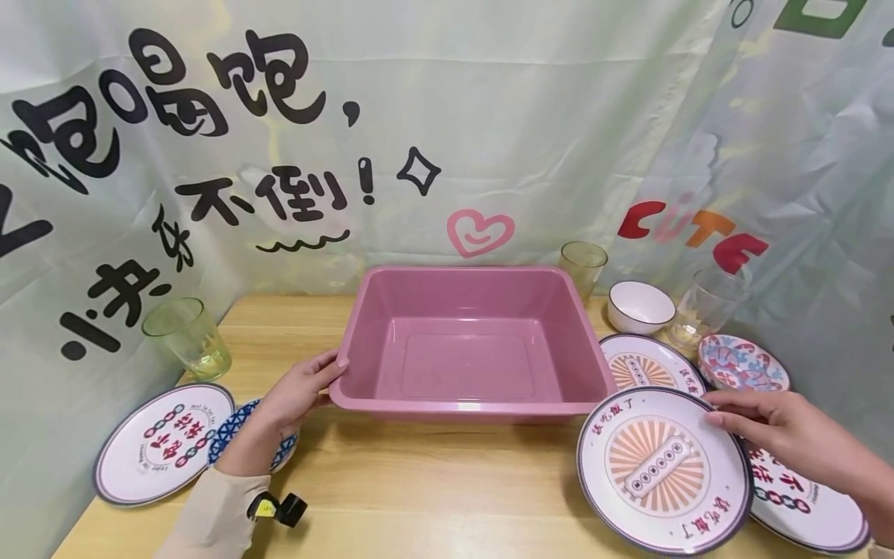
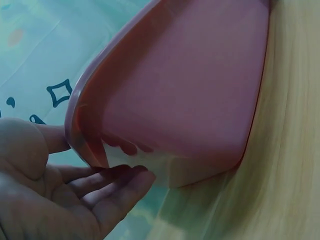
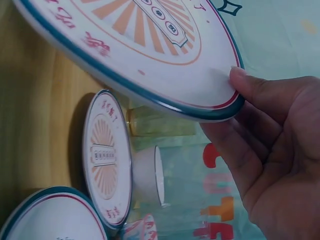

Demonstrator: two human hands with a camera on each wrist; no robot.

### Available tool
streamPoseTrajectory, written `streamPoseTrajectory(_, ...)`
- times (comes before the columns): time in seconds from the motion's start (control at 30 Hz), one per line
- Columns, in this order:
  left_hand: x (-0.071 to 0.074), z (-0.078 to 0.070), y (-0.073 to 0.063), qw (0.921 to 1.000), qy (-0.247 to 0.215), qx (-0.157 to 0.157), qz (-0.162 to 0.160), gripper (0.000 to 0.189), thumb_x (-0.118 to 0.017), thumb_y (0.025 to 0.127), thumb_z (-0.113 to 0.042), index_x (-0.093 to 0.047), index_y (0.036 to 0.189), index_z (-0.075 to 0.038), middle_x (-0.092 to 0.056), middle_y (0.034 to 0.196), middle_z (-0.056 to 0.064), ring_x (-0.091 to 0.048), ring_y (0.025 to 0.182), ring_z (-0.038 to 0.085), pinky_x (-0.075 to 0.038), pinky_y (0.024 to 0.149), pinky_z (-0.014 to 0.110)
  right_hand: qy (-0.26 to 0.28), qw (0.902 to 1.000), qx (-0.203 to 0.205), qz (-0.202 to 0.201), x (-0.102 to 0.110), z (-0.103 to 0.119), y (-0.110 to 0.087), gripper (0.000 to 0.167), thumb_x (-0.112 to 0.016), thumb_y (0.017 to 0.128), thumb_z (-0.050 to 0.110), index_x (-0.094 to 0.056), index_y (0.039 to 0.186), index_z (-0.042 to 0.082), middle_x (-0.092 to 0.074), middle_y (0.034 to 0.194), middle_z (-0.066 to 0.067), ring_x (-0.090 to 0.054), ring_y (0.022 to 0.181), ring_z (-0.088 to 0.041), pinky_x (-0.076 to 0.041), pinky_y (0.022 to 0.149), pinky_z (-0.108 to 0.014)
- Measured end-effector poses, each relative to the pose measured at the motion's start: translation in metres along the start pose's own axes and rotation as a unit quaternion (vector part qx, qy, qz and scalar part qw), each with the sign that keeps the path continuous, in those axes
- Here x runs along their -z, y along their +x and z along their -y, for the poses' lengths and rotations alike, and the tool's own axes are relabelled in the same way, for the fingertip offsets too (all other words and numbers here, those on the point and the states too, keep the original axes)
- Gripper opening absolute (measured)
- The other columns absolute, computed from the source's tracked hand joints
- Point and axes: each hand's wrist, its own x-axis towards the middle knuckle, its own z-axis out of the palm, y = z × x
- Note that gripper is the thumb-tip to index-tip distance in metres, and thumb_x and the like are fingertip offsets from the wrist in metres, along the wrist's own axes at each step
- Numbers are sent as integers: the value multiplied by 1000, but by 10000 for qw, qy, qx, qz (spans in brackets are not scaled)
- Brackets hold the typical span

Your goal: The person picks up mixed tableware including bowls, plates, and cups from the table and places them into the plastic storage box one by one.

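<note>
A pink plastic basin [image 1: 468, 365] stands at the middle of the table. My left hand [image 1: 299, 396] grips its left front corner, thumb on the rim and fingers underneath, as the left wrist view shows. At the right, my right hand [image 1: 782, 427] pinches the edge of a white plate [image 1: 663, 466] with an orange sunburst print and a dark rim. This plate is raised and tilted, overlapping the basin's right front corner in the head view. Behind it lies a second sunburst plate [image 3: 107, 160]. Partly hidden below my right hand is a plate with red lettering [image 1: 817, 505].
At the left are a green glass [image 1: 188, 341], a white plate with red lettering [image 1: 164, 446] and a blue patterned bowl [image 1: 240, 427]. Back right hold a yellowish glass [image 1: 583, 268], white bowl [image 1: 640, 308], clear glass [image 1: 705, 307] and floral bowl [image 1: 743, 365]. A printed curtain [image 1: 419, 93] encloses the table.
</note>
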Motion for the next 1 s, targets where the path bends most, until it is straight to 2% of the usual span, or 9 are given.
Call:
streamPoseTrajectory(0.1, 3, -3, -1, 9997, 229, -12, 19, 64, -48, 104, -36, -27, 152, 1, -43, 144, 24, -51, 122, 31, -48, 97, 43, 13, 9999, -24, -106, 3, 5, 4, 22, -67, 92, 5, -70, 114, 4, -57, 70, 14, -44, 51, -7, -35, 44, -25)
streamPoseTrajectory(0.2, 7, -5, -1, 9994, 352, 17, 54, 65, -48, 104, -36, -26, 153, 0, -41, 146, 24, -50, 124, 33, -48, 98, 44, -81, 9998, 39, -177, 6, 9, 9, 22, -68, 91, 5, -70, 113, 3, -66, 87, 13, -50, 60, -5, -39, 49, -20)
streamPoseTrajectory(0.3, 11, -10, -2, 9988, 486, -52, 78, 67, -49, 104, -34, -21, 153, 3, -35, 151, 25, -45, 130, 36, -46, 100, 45, -187, 9996, 50, -208, 10, 14, 15, 23, -69, 91, 7, -69, 113, 0, -67, 92, 15, -54, 68, -3, -41, 54, -17)
streamPoseTrajectory(0.4, 13, -19, -2, 9975, 689, -155, 25, 68, -48, 104, -33, -19, 152, 5, -28, 154, 25, -39, 135, 38, -42, 104, 46, -254, 9993, 77, -267, 13, 18, 21, 23, -69, 91, 8, -69, 112, -1, -66, 95, 19, -55, 75, 3, -44, 57, -13)
streamPoseTrajectory(0.53, 13, -31, -3, 9945, 1020, -186, -163, 65, -49, 104, -33, -24, 152, 4, -27, 155, 23, -37, 136, 37, -37, 107, 48, -101, 9994, 144, -297, 13, 26, 29, 21, -68, 92, 7, -69, 112, -1, -62, 103, 20, -58, 84, 5, -53, 61, -17)
streamPoseTrajectory(0.63, 11, -42, -5, 9914, 1276, -158, -246, 63, -49, 104, -34, -28, 152, 1, -29, 155, 21, -38, 136, 37, -36, 108, 50, 21, 9998, 47, -186, 13, 34, 36, 24, -65, 95, 9, -67, 115, -2, -62, 101, 11, -60, 78, -1, -55, 58, -24)
streamPoseTrajectory(0.8, 6, -57, -5, 9838, 1759, -185, -280, 65, -50, 101, -44, -33, 152, -6, -35, 152, 19, -39, 135, 40, -31, 109, 58, 38, 9998, -213, -24, 14, 51, 49, 30, -63, 97, 17, -63, 120, -2, -65, 87, 1, -57, 62, -13, -50, 52, -25)
streamPoseTrajectory(0.87, 3, -63, -4, 9791, 1988, -226, -363, 68, -50, 99, -50, -35, 152, -9, -39, 151, 18, -37, 136, 40, -29, 109, 61, 2, 9997, -258, -56, 13, 57, 55, 30, -64, 97, 19, -64, 120, 0, -66, 84, -1, -56, 61, -14, -47, 52, -25)
streamPoseTrajectory(1.0, -5, -72, 1, 9766, 2086, -325, -405, 68, -51, 98, -52, -37, 151, -11, -42, 149, 16, -35, 137, 38, -28, 110, 59, 96, 9993, -346, -39, 10, 68, 68, 35, -63, 97, 23, -63, 123, -2, -69, 88, -5, -61, 66, -12, -52, 57, -24)
